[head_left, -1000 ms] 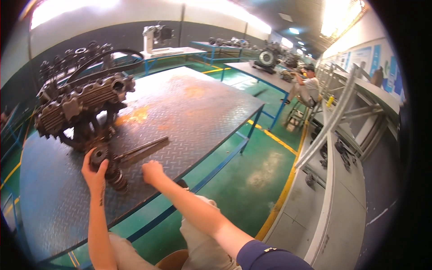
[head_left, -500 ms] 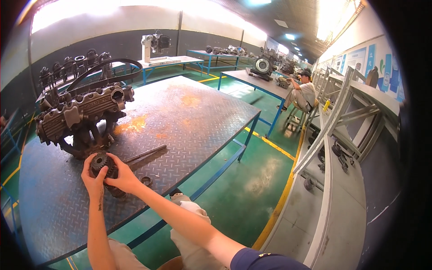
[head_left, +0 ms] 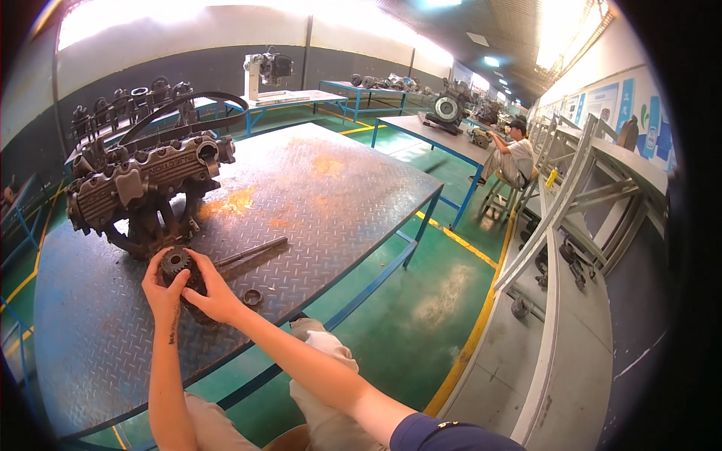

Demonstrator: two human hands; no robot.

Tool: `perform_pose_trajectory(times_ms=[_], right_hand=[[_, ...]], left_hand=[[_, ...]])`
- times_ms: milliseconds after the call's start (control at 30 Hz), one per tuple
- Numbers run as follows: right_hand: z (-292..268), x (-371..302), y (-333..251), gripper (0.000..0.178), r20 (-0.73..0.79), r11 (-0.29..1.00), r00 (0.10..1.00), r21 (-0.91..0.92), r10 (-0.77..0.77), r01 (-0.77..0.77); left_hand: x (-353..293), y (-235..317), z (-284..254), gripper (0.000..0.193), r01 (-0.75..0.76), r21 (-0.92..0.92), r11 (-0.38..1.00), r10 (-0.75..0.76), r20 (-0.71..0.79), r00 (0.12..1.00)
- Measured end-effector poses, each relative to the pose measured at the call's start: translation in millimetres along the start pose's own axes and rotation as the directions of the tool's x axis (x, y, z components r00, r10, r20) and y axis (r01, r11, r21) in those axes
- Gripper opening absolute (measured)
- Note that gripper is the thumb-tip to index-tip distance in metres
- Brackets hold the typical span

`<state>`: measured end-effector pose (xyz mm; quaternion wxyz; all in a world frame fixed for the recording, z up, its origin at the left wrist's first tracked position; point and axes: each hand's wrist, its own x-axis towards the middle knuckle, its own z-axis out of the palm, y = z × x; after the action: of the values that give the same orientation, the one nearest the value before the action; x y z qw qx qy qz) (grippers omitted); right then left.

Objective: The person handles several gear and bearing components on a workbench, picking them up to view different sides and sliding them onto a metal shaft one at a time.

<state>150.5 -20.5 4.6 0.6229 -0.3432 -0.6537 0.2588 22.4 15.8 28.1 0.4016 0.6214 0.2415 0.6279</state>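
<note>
Both my hands are wrapped around a dark toothed gear (head_left: 177, 261) near the table's front edge. My left hand (head_left: 159, 292) grips its left side, and my right hand (head_left: 213, 292) grips the right, thumbs close together in front. More dark metal shows under my palms, partly hidden, so I cannot tell whether it is joined to the gear. Just right of my right hand lies a small metal ring (head_left: 253, 298). A long metal shaft (head_left: 252, 251) rests on the table behind it. Beyond my hands stands a rusty engine block (head_left: 143, 184).
The diamond-plate metal table (head_left: 338, 195) has a blue frame. A black belt loop (head_left: 184, 116) arches behind the engine. Farther right, a seated person (head_left: 515, 154) works at another blue-legged table (head_left: 436, 140). A grey metal rack (head_left: 560, 203) runs along the right.
The whole view has shifted slightly, so the scene sits a little farther right. Both hands keep their hold on the gear, which looks little changed in place.
</note>
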Motion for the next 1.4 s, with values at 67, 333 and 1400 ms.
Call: perform_pose_trajectory(times_ms=[67,333,1400], right_hand=[[0.3,-0.2,2.7,0.070,-0.005,0.999,0.999,-0.023,-0.034,0.034],[-5.9,0.6,1.2,0.065,-0.082,0.994,0.991,-0.044,-0.103,0.099],[-6.8,1.7,-1.5,0.090,-0.013,0.979,1.000,-0.206,-0.007,0.005]], left_hand=[[1.1,0.4,0.6,0.045,-0.004,-0.003,1.000,0.004,-0.001,1.000],[0.8,7.2,11.0,0.049,-0.014,0.019,1.000,0.014,-0.029,0.999],[-45.1,-59.6,-120.7,0.045,0.330,0.519,0.788,-0.157,-0.349,0.924]])
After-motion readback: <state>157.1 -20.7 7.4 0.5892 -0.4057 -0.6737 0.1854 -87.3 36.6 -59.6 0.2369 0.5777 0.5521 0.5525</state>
